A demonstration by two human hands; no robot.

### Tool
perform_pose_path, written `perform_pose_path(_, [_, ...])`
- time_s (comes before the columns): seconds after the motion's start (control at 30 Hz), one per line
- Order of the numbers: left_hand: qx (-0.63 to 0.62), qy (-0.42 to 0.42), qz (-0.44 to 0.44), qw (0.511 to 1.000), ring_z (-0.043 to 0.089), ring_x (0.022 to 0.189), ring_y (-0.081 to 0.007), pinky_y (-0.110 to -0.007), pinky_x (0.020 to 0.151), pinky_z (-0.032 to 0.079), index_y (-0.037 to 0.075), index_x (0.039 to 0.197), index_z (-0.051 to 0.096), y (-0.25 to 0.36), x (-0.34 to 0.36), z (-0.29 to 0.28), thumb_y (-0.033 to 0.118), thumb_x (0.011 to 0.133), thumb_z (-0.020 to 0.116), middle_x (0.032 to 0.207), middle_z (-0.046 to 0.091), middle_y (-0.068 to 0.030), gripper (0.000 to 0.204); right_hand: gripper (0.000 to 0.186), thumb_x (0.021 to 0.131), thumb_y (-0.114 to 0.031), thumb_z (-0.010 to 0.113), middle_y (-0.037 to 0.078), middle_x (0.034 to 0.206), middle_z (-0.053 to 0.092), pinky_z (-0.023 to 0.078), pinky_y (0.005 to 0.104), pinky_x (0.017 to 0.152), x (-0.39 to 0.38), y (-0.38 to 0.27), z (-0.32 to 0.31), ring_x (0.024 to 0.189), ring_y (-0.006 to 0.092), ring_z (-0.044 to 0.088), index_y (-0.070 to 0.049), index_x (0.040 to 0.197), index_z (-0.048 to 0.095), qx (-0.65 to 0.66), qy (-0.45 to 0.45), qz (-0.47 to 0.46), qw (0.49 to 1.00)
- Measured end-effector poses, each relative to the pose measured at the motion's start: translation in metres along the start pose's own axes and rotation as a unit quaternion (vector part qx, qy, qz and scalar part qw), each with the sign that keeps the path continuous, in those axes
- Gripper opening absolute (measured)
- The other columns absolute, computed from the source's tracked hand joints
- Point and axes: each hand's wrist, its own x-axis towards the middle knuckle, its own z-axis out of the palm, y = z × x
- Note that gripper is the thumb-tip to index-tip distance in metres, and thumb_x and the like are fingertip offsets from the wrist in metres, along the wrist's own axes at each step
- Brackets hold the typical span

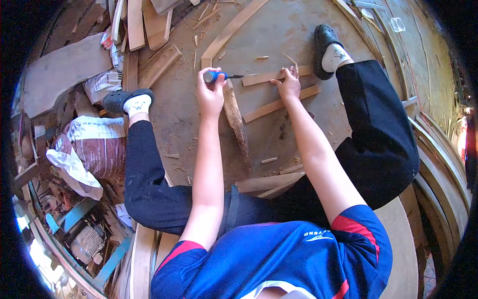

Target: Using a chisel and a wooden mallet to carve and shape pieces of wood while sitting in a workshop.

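My left hand [211, 94] is closed around a blue-handled tool [215, 77] with a narrow dark metal shank; whether it is a chisel or a screwdriver I cannot tell. The shank points right, toward the near end of a wooden strip [259, 78]. Across that strip lies my right hand [289, 85], gripping it with the thumb on the near side and the fingers over the top. Below it, roughly parallel, a second wooden strip [274, 105] rests on the floor. A rough, bark-edged piece of wood [234, 119] lies beneath the tool, its far end close to my left hand.
My feet in dark clogs [323, 50] stand on either side. A long wooden bar [234, 32] lies beyond my hands, with shavings scattered around. At left are a stuffed sack [99, 144], a flat board [64, 74] and a motor [88, 244]. Curved boards [438, 184] are stacked at right.
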Motion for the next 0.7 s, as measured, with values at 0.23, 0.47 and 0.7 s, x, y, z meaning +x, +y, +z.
perform_pose_path(0.23, [0.105, -0.022, 0.094, 0.99, 0.06, 0.098, -0.0162, -0.03, 0.087, 0.048, 0.006, 0.108, 0.048, 0.001, -0.002, 0.021, 0.014, 0.09, 0.063, 0.11, 0.065, -0.0126, 0.024, 0.059, 0.07, -0.036, 0.077, 0.02, 0.138, 0.044, 0.035, 0.039, 0.106, 0.003, -0.002, -0.002, 0.133, 0.0288, 0.037, -0.012, 0.12, 0.055, 0.022, -0.026, -0.002, 0.999])
perform_pose_path(0.47, [0.1, -0.017, 0.074, 0.992, 0.06, 0.096, -0.0154, -0.029, 0.085, 0.049, 0.006, 0.108, 0.047, -0.006, -0.004, 0.026, 0.014, 0.09, 0.063, 0.11, 0.065, -0.0125, 0.026, 0.063, 0.073, -0.032, 0.076, 0.017, 0.145, 0.036, 0.025, 0.0467, 0.111, -0.008, -0.009, 0.002, 0.137, 0.0292, 0.03, -0.013, 0.128, 0.052, 0.058, -0.009, 0.043, 0.997])
perform_pose_path(0.7, [0.042, 0.02, 0.085, 0.995, 0.061, 0.089, -0.0138, -0.027, 0.078, 0.05, 0.006, 0.107, 0.048, -0.017, -0.001, 0.029, 0.012, 0.088, 0.066, 0.102, 0.065, -0.0099, 0.027, 0.029, 0.08, -0.012, 0.063, 0.024, 0.127, 0.053, 0.037, 0.0406, 0.103, -0.055, -0.088, 0.023, 0.123, 0.0374, 0.048, -0.009, 0.108, 0.062, 0.271, 0.205, 0.145, 0.929])
